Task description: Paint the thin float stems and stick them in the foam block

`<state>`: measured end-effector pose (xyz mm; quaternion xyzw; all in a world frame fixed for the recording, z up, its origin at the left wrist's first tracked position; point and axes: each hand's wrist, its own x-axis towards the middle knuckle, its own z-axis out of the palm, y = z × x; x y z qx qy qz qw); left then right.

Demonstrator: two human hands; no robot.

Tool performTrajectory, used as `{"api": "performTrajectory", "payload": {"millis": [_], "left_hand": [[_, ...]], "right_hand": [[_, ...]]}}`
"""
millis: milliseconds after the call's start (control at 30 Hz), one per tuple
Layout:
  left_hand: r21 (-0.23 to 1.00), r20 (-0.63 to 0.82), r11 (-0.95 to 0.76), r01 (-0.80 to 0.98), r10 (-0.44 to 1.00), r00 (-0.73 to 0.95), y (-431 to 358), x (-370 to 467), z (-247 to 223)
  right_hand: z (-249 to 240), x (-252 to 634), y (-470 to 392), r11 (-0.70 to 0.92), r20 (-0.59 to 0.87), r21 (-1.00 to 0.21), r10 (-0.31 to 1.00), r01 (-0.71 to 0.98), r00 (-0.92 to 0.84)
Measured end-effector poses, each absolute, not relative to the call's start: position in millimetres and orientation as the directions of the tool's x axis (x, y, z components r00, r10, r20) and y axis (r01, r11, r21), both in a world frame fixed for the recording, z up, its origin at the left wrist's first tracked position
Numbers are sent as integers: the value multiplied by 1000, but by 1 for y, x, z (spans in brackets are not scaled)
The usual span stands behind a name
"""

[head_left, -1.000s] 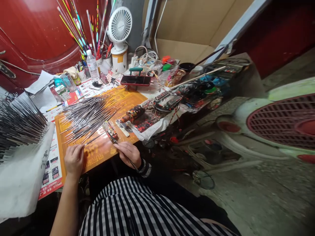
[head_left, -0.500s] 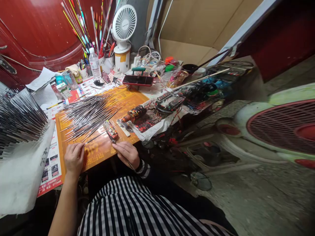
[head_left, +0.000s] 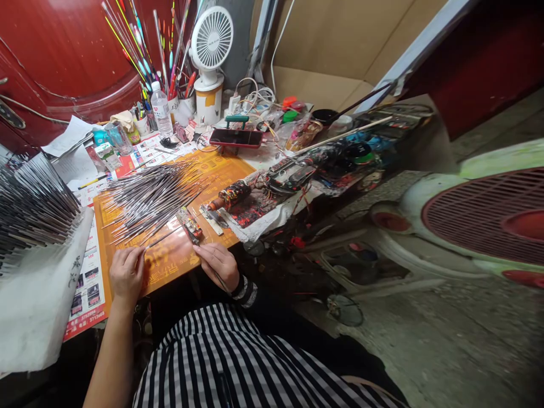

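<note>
At the near edge of the orange mat (head_left: 238, 165), my left hand (head_left: 127, 272) pinches one end of a thin dark rod (head_left: 164, 237), which slants up and right over the mat. My right hand (head_left: 217, 265) has its fingers closed around a slim dark tool, whose tip is near a paint-smeared block (head_left: 190, 225). Part of that tool is hidden by the fingers. Beyond both hands, a loose pile of thin rods (head_left: 155, 195) covers the middle of the mat.
Many dark rods stand in a white foam block (head_left: 38, 306) at left. A phone (head_left: 236, 138), a bottle (head_left: 161, 109) and a white fan (head_left: 211, 42) stand at the back. Paint-stained tools (head_left: 293, 173) crowd the right side; a larger fan (head_left: 488, 215) is further right.
The whole view has shifted slightly. Near the block, the dark tool at my right fingertips shows less than before; both hands keep nearly the same places and grips.
</note>
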<state>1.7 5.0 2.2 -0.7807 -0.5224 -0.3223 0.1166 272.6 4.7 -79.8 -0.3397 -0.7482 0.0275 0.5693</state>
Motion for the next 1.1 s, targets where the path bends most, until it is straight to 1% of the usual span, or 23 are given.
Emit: {"api": "performTrajectory", "payload": {"millis": [233,367,467,633,733,1100], "left_hand": [[149,644,-441,885,722,252,5,2,2],[148,645,-444,884,720,254,5,3,1],[157,643,-435,887,726,242,3,5,1],[163,635,-413,896,739,225,-1,9,0],[165,628,-406,899,746,221,-3,9,-2],[170,637,-413,895,739,220,-4,11,-1]], "right_hand": [[-76,273,4,770,848,-427,523,473,-87],[-71,269,-2,798,859,-436,507,416,-72],[-68,257,-10,835,864,-426,490,348,-118],[-67,230,-24,886,857,-400,452,234,-247],[-69,220,-28,883,840,-408,463,232,-284],[-76,213,-29,865,820,-420,491,274,-295]]}}
